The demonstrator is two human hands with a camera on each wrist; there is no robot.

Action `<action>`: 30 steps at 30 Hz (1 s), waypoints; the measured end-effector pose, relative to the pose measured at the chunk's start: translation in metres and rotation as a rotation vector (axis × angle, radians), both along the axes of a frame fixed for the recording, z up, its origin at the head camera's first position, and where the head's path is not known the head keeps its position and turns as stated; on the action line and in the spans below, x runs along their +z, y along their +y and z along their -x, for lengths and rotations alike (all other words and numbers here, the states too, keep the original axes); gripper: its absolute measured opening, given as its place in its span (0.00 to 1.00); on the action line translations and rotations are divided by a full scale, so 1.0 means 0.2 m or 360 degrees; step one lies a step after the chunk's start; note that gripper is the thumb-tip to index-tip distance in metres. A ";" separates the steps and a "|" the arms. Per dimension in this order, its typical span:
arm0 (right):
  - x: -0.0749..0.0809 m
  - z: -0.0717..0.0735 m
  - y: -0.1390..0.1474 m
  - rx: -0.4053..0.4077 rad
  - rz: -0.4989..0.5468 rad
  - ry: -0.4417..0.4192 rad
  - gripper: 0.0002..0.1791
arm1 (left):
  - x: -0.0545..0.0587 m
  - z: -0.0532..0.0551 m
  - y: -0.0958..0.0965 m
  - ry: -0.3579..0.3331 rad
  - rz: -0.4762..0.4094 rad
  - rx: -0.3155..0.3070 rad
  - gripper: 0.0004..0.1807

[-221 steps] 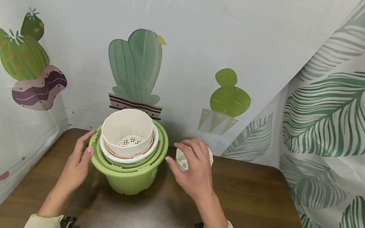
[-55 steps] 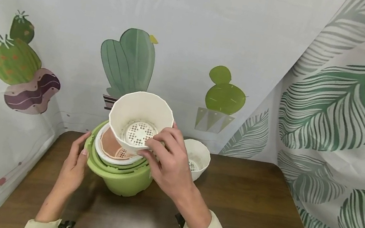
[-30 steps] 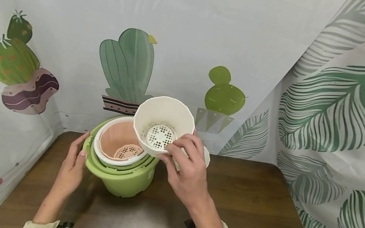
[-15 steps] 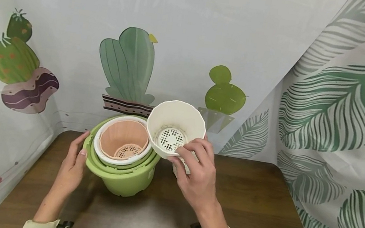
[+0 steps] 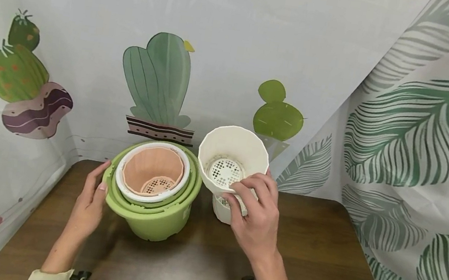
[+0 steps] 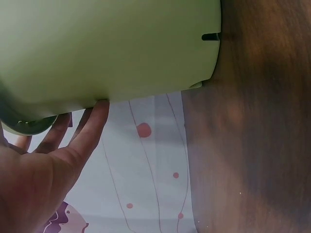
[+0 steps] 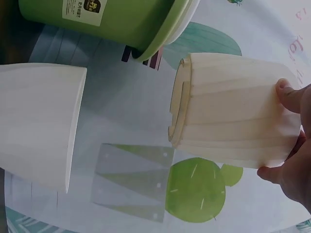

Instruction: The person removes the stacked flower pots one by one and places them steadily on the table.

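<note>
My right hand pinches the near rim of a cream plastic flowerpot, holding it tilted so its perforated bottom shows. Below it a second white flowerpot stands on the table, partly hidden by the held pot and my hand; the right wrist view shows the held pot's outside apart from the standing one. On the left, my left hand rests with extended fingers against the side of a large green flowerpot. Nested within it are another green pot, a white pot and a peach pot.
The brown wooden table has its back edge close to a fabric backdrop printed with cacti and leaves. A label is stuck on the green pot's side.
My right hand has lifted the cream pot out of the peach one and carried it right, over the standing white pot. The peach pot's inside is now uncovered. My left hand stays at the green pot.
</note>
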State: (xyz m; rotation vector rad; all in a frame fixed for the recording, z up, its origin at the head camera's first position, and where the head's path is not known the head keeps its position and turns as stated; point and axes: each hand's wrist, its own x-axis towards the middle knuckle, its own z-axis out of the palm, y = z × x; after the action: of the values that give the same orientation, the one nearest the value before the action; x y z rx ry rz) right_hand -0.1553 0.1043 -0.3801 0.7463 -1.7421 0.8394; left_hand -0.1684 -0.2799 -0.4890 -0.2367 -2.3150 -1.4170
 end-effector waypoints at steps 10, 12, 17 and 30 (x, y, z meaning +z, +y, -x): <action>-0.01 0.00 0.08 -0.0063 0.0032 -0.0005 0.08 | 0.00 0.00 0.00 -0.0012 -0.0012 -0.0013 0.29; -0.02 0.00 0.09 -0.0076 0.0039 -0.0015 0.07 | 0.00 0.00 0.00 -0.0009 -0.0011 -0.0014 0.29; -0.05 0.00 0.14 -0.0120 0.0076 -0.0001 0.08 | 0.00 0.00 0.00 -0.0003 -0.0004 -0.0015 0.29; -0.11 0.01 0.26 -0.0230 0.0136 0.0001 0.10 | 0.00 0.00 0.00 0.0015 -0.0011 -0.0035 0.29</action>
State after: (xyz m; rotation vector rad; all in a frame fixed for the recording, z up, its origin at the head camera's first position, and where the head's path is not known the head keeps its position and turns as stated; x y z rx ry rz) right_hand -0.1575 0.1570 -0.4019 0.5569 -1.7259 0.8091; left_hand -0.1685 -0.2806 -0.4889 -0.2671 -2.3060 -1.4313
